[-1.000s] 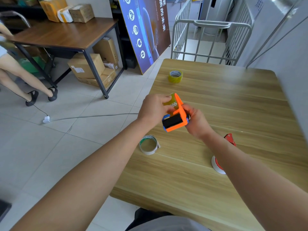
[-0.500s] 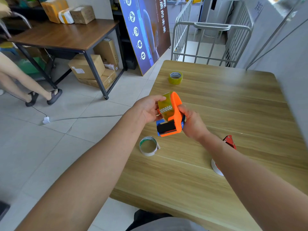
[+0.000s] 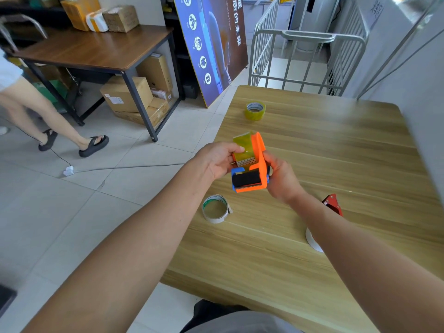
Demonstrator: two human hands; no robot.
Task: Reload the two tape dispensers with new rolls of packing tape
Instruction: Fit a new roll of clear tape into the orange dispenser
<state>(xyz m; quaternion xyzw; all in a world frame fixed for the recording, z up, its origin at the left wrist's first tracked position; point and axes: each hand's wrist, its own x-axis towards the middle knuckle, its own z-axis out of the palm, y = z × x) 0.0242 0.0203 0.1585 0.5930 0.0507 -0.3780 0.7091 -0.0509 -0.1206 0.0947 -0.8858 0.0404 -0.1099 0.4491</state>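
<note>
I hold an orange tape dispenser (image 3: pixel 259 162) with a black roller above the left edge of the wooden table (image 3: pixel 336 164). A yellowish roll of packing tape (image 3: pixel 245 147) sits in it. My left hand (image 3: pixel 216 159) pinches that roll with thumb and fingers. My right hand (image 3: pixel 280 176) grips the dispenser's far side. A second full yellow roll (image 3: pixel 255 111) lies at the table's far left. An empty white cardboard core (image 3: pixel 215 209) lies near the left edge. A red dispenser (image 3: pixel 332 204) with a white core (image 3: pixel 312 240) shows behind my right forearm, mostly hidden.
A metal cage trolley (image 3: pixel 305 61) stands beyond the table. A grey partition (image 3: pixel 427 92) borders the right side. On the left floor a person's legs (image 3: pixel 60 121) pass by a cable (image 3: pixel 120 167), a dark table (image 3: pixel 96 49) and cardboard boxes (image 3: pixel 127 94).
The dispenser has tilted so the tape roll faces up and is more exposed. My left hand slid from covering the roll to pinching its side. The person on the left walked rightward.
</note>
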